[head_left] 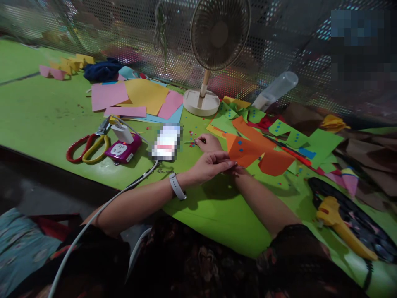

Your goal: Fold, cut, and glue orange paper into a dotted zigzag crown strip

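My left hand (pixel 214 167), with a pale watch band (pixel 177 187) on its wrist, lies across my right wrist. Its thumb and fingertips come together by the lower left edge of a folded orange paper (pixel 248 151) with blue dots; what they pinch, if anything, is hidden. Farther back, my right hand (pixel 208 142) is closed in a pinch on a thin green stick (pixel 189 142). The stick's end is among tiny red and blue paper bits (pixel 191 134) on the green table (pixel 223 203).
Left stand a lit phone (pixel 166 142), a purple power adapter (pixel 124 152) and red-and-yellow-handled scissors (pixel 89 148). A fan (pixel 202 103) and pink and yellow sheets (pixel 144 95) are behind. Green cut papers (pixel 322 142), a yellow glue gun (pixel 341 227) and a black tray (pixel 369 223) lie right.
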### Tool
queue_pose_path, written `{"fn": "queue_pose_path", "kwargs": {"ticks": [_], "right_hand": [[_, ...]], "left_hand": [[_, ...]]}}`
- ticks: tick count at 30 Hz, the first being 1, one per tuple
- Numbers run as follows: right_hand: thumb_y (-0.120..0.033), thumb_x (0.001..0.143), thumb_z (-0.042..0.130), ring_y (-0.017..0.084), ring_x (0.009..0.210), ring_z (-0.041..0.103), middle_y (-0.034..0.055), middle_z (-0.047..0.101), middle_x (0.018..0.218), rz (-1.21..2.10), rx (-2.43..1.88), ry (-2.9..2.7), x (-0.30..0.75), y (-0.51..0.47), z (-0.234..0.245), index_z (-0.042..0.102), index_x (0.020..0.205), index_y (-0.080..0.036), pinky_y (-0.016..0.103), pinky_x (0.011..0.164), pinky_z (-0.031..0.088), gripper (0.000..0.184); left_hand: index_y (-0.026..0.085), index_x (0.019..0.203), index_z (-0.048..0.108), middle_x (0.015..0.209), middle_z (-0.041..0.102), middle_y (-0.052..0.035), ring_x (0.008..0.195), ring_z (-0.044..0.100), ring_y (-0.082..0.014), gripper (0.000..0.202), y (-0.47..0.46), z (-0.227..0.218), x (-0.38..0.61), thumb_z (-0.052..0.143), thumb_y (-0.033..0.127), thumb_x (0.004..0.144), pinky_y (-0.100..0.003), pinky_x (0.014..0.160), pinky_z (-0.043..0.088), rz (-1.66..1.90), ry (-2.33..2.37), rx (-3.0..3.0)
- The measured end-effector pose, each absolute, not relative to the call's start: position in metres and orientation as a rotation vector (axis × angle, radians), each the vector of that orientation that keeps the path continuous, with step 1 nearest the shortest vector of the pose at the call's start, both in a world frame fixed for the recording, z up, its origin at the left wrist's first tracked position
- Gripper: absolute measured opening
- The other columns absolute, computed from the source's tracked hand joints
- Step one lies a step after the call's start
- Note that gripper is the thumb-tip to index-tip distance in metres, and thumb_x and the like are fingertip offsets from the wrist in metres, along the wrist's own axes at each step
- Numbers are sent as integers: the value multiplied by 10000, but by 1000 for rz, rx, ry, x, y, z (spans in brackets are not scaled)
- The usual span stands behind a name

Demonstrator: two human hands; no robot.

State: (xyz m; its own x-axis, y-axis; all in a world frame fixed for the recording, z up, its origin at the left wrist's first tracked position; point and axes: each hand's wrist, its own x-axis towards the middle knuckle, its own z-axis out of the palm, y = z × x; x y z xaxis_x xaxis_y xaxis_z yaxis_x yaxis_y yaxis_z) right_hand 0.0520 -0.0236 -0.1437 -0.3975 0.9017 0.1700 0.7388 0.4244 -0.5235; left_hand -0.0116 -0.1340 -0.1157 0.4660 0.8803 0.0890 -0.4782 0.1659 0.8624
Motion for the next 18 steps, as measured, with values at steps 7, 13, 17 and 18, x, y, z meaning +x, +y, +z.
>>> {"fn": "queue_pose_path", "kwargs": {"ticks": [7, 13, 17, 18], "right_hand": [[-302, 861, 626, 203, 855, 636, 73, 704, 918, 551, -1393, -2253, 52, -29, -143, 706, 827, -187, 340, 807, 494, 144], [-266, 873, 640, 192, 850, 617, 71, 692, 913, 548, -1354, -2249, 52, -32, -142, 689, 822, -176, 324, 790, 472, 114], [-259, 878, 663, 209, 889, 606, 93, 671, 936, 501, -1267, -2304, 53, -36, -139, 683, 831, -160, 333, 804, 464, 111], [-245, 868, 680, 213, 906, 602, 93, 664, 945, 495, -1240, -2328, 54, -37, -137, 682, 834, -161, 335, 812, 461, 91]], "left_hand": [[111, 885, 687, 906, 738, -85, 876, 690, -161, 272, -134, -115, -11, 774, 343, 774, -344, 894, 511, 1037, 506, 1010], [113, 857, 684, 881, 742, -75, 836, 685, -144, 277, -132, -115, -11, 786, 351, 757, -307, 841, 511, 1038, 509, 1027], [115, 866, 689, 874, 739, -69, 843, 682, -141, 240, -133, -115, -11, 770, 322, 774, -304, 851, 501, 1038, 526, 1031], [118, 865, 689, 876, 737, -68, 858, 683, -146, 224, -133, -115, -11, 764, 312, 780, -311, 860, 498, 1039, 535, 1031]]}}
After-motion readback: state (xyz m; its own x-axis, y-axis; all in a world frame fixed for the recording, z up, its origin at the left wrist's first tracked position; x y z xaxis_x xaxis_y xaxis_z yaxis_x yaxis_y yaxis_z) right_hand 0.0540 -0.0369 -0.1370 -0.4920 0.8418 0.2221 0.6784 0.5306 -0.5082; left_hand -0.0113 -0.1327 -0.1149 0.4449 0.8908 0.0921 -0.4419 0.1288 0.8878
